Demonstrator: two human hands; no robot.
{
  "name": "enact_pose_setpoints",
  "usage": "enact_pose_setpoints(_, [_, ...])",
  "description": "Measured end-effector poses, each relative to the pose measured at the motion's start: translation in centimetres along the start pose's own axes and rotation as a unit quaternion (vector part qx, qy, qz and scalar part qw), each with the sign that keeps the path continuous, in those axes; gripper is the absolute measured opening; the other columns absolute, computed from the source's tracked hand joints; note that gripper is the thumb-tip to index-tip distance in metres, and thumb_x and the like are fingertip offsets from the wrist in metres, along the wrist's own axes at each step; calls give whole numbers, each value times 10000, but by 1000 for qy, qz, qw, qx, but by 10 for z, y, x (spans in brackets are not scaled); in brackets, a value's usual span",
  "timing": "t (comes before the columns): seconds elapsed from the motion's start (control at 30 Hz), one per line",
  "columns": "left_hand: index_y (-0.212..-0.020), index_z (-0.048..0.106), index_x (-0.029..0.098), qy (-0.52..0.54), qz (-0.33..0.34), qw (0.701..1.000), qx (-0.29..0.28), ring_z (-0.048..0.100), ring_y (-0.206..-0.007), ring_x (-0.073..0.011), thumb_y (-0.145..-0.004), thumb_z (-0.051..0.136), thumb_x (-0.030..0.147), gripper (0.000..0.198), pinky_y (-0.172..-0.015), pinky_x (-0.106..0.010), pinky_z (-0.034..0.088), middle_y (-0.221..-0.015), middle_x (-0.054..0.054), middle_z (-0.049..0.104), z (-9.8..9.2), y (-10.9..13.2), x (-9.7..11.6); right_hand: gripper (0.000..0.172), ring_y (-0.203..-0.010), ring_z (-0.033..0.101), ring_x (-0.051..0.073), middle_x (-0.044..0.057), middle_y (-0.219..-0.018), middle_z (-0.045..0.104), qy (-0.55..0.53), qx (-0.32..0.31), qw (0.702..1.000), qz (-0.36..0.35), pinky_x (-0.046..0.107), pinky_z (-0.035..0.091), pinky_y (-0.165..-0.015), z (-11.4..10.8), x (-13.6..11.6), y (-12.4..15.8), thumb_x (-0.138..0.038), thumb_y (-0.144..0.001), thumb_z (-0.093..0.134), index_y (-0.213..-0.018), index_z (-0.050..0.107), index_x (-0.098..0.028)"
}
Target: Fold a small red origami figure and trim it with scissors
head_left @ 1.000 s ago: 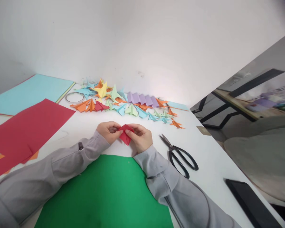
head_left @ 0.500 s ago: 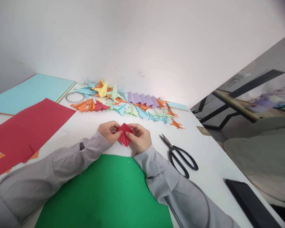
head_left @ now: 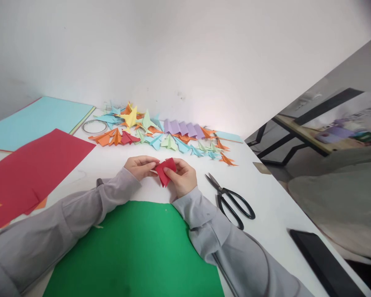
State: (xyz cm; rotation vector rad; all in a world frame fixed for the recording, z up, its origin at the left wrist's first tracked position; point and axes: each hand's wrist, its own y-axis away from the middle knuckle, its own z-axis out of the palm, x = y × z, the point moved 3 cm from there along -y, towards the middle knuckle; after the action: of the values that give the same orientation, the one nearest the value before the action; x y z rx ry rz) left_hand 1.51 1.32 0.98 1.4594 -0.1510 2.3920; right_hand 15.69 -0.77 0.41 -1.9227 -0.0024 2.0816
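A small folded red paper [head_left: 166, 171] is held up just beyond the far edge of the green sheet [head_left: 136, 247]. My right hand [head_left: 183, 177] pinches it, thumb on the near face and fingers behind. My left hand [head_left: 140, 168] is closed at the paper's left corner, thumb and fingertips pressed together there. Behind both hands lie many folded paper shapes in several colours, among them a yellow one [head_left: 130, 117], a red one [head_left: 129, 137] and a purple pleated strip [head_left: 184, 128].
Black-handled scissors [head_left: 230, 200] lie right of my right hand. A black phone-like slab [head_left: 317, 258] rests near the table's right edge. At left are large red paper [head_left: 46, 165], light blue sheets [head_left: 40, 119] and a thin wire ring [head_left: 94, 126]. A white wall [head_left: 185, 53] stands behind.
The red paper has turned, its top corner now tilted to the right. My left thumb has come off its face to the left corner. The view has shifted slightly.
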Motion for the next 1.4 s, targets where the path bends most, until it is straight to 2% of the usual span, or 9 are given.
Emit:
enact_pose_setpoints(0.2, [-737, 708, 115, 7, 4, 1000, -8, 640, -680, -158, -560, 771, 235, 223, -707, -348, 532, -698, -44, 691, 3, 2, 0, 207, -660, 611, 158, 15, -715, 683, -2, -7, 1000, 8, 310, 494, -637, 1, -1, 1, -214, -560, 722, -749, 642, -189])
enact_pose_setpoints(0.5, [-762, 703, 100, -7, 1, 1000, -30, 631, -620, -145, -573, 772, 298, 283, -608, -294, 515, -678, -54, 688, -3, -6, -10, 259, -649, 613, 157, 11, -706, 681, -28, -17, 999, 42, 331, 507, -672, 1, -1, 0, -258, -530, 758, -753, 652, -179])
enact_pose_setpoints(0.7, [-755, 687, 89, -23, -1, 997, -69, 619, -593, -146, -581, 753, 396, 359, -566, -287, 511, -642, -57, 674, -1, -8, -12, 261, -610, 608, 153, 4, -664, 679, -39, -23, 998, 47, 326, 514, -639, 2, -2, 0, -279, -509, 777, -716, 653, -180])
enact_pose_setpoints(0.83, [-715, 671, 105, -71, 21, 997, -21, 590, -538, -120, -532, 759, 439, 391, -537, -266, 502, -600, -29, 653, 4, -4, -6, 242, -586, 600, 148, -3, -641, 674, -42, -34, 998, 45, 318, 511, -614, 3, -3, 1, -288, -514, 778, -691, 650, -184])
enact_pose_setpoints(1.0, [-621, 654, 125, -187, 64, 980, 25, 534, -493, -87, -554, 743, 379, 277, -481, -210, 449, -540, -8, 627, 9, 3, 5, 221, -545, 575, 141, -10, -596, 652, -29, -59, 997, 36, 297, 490, -560, 5, -7, 3, -295, -515, 778, -642, 635, -185])
enact_pose_setpoints(1.23, [-616, 636, 125, -268, 123, 955, 35, 437, -404, -58, -677, 651, 372, 255, -387, -184, 343, -467, 10, 565, 7, 9, 7, 211, -580, 586, 140, -7, -648, 664, -51, -90, 994, 32, 298, 491, -591, 5, -8, 5, -317, -570, 753, -699, 648, -188])
enact_pose_setpoints(1.4, [-573, 614, 135, -288, 103, 951, 35, 450, -387, -65, -682, 643, 382, 271, -381, -183, 358, -437, 17, 550, 8, 10, 9, 205, -582, 576, 134, -9, -636, 652, -30, -89, 995, 30, 294, 486, -596, 5, -7, 4, -293, -562, 758, -687, 638, -184])
